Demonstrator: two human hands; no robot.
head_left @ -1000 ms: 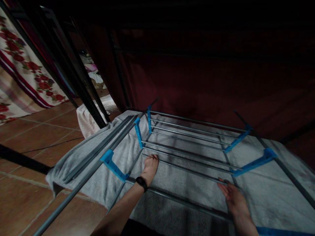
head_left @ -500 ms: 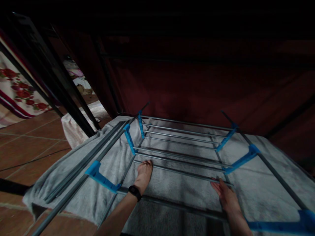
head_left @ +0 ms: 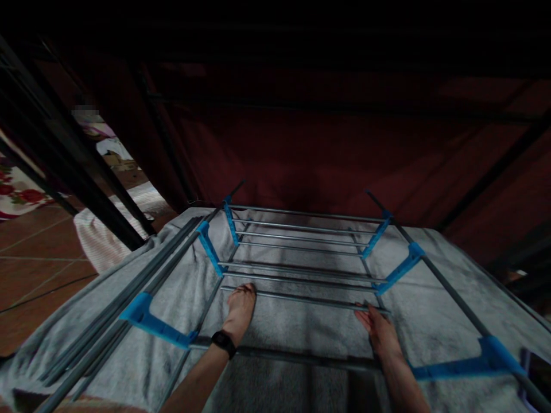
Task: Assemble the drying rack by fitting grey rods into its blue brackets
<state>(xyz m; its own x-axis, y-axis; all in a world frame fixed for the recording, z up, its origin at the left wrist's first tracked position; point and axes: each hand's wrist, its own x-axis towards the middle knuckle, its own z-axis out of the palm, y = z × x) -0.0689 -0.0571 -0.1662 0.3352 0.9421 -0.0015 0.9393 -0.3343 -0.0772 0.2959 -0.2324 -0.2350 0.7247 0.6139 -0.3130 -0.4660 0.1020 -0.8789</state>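
Grey metal drying rack (head_left: 301,269) with bright blue plastic joints, lying flat and unfolded on a grey towel (head_left: 430,310). Parallel rods running from 9 to 3 o'clock; side wings spread toward 8 and 4 o'clock.

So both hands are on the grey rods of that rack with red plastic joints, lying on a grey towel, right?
Not quite: the head view shows the joints are blue, not red. Both the left hand and right hand are on the rack's grey rods, over the grey towel.

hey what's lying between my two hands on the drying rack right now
In the head view, one grey rod of the drying rack spans from the left hand to the right hand; beneath it only the grey towel shows.
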